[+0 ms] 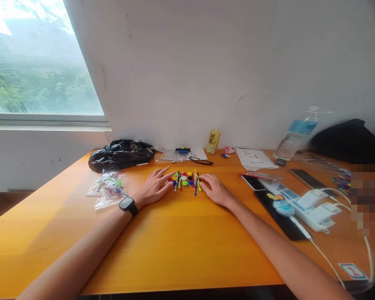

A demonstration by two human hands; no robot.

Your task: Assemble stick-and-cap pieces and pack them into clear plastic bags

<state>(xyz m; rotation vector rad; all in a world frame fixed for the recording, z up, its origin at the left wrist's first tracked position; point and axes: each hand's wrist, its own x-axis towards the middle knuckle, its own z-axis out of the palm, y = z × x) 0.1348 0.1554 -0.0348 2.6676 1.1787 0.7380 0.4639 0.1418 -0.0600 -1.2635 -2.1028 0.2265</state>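
Note:
Several coloured discs [184, 178] in red, yellow, white, green, blue and black lie in rows on the wooden table. Thin arrow-tipped sticks in several colours lie across them in two bunches, a left bunch [177, 182] and a right bunch [196, 183]. My left hand [156, 186], with a black watch [128, 205] on its wrist, rests flat beside the left bunch, fingers spread and holding nothing. On the other side, my right hand [216, 189] has bent fingers by the right bunch, thumb apart from the forefinger. Whether its fingertips touch the sticks is too small to tell.
Clear bags of small parts [111, 187] and a black plastic bag [121, 154] lie left. A yellow drink pack [213, 141] stands by the wall. At right are a phone [253, 182], a power strip [309, 208] with cables, a tilted water bottle [295, 135] and part of another person.

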